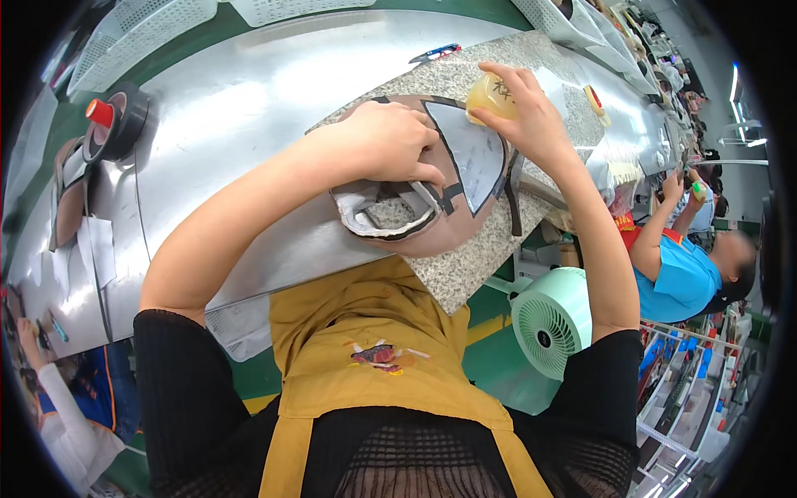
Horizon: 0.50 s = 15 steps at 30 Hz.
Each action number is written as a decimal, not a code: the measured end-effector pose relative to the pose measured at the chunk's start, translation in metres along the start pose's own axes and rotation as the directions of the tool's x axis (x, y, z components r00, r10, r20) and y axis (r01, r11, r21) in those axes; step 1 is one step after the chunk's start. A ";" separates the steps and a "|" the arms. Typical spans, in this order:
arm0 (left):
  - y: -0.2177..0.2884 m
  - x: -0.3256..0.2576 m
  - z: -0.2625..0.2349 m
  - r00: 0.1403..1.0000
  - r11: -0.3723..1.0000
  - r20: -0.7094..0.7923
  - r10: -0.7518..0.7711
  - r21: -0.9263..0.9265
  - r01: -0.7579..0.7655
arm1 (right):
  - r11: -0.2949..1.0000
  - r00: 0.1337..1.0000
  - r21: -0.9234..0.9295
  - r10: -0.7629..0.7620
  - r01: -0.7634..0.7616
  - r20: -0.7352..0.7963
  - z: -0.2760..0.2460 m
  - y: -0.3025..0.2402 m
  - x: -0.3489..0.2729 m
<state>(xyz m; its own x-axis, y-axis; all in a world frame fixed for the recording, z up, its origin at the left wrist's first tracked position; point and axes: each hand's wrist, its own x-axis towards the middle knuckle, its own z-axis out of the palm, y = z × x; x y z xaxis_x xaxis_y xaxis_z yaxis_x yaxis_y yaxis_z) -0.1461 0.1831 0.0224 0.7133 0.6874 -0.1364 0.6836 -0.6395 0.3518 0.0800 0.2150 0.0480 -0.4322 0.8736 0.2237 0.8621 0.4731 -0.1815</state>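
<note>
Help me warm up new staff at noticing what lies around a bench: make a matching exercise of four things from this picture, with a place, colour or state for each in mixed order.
Things
1. Yellow round object
2. Fan
3. Brown piece with a grey panel
4. Small tool beyond the brown piece

Places, colours, states
A. Pale green
B. Blue and red
C. In the grip of the right hand
D. Touched by the left hand

Right pairs
1-C, 2-A, 3-D, 4-B
</note>
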 end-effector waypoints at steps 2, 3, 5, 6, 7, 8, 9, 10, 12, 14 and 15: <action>0.002 0.001 -0.005 1.000 1.000 0.023 -0.015 0.008 0.015 | 1.000 1.000 -0.022 -0.003 0.003 0.010 -0.006 0.001 -0.004; 0.002 0.001 -0.004 1.000 1.000 0.023 -0.010 0.009 0.010 | 0.999 1.000 -0.034 -0.011 0.011 0.020 -0.007 0.002 -0.007; 0.001 0.002 -0.002 1.000 1.000 0.024 -0.001 0.012 0.001 | 0.998 0.999 -0.055 -0.027 0.029 0.039 -0.012 0.005 -0.018; 0.001 0.002 -0.002 1.000 1.000 0.028 -0.007 0.015 0.006 | 0.999 0.997 -0.046 -0.010 0.014 0.080 -0.015 0.003 -0.024; 0.000 0.002 -0.002 0.999 1.000 0.032 -0.013 0.018 0.012 | 0.999 0.993 -0.038 0.006 -0.002 0.121 -0.018 0.001 -0.033; 0.000 0.001 -0.003 0.999 1.000 0.034 -0.020 0.021 0.020 | 0.999 0.987 -0.031 0.020 -0.015 0.161 -0.022 -0.002 -0.041; 0.001 0.001 -0.003 0.999 1.000 0.034 -0.021 0.019 0.021 | 0.999 0.979 -0.003 0.038 -0.038 0.201 -0.026 -0.005 -0.052; 0.000 0.000 -0.002 0.999 1.000 0.034 -0.023 0.017 0.023 | 0.998 0.969 0.026 0.053 -0.061 0.241 -0.030 -0.008 -0.063; 0.000 0.001 -0.002 1.000 1.000 0.025 -0.014 0.020 0.014 | 0.989 0.975 0.116 0.063 -0.089 0.214 -0.034 -0.007 -0.070; -0.002 0.001 0.000 1.000 1.000 0.010 0.001 0.026 -0.002 | 0.967 0.995 0.244 0.059 -0.077 0.082 -0.034 -0.006 -0.070; 0.000 0.002 -0.001 1.000 1.000 0.020 0.002 0.020 -0.002 | 0.975 0.999 0.222 0.035 -0.032 -0.011 -0.033 -0.010 -0.060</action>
<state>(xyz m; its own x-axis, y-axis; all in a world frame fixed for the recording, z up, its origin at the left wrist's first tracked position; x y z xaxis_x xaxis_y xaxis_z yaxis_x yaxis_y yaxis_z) -0.1454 0.1848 0.0232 0.7174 0.6793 -0.1546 0.6850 -0.6475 0.3339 0.1061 0.1537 0.0676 -0.3985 0.8884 0.2278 0.7953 0.4584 -0.3967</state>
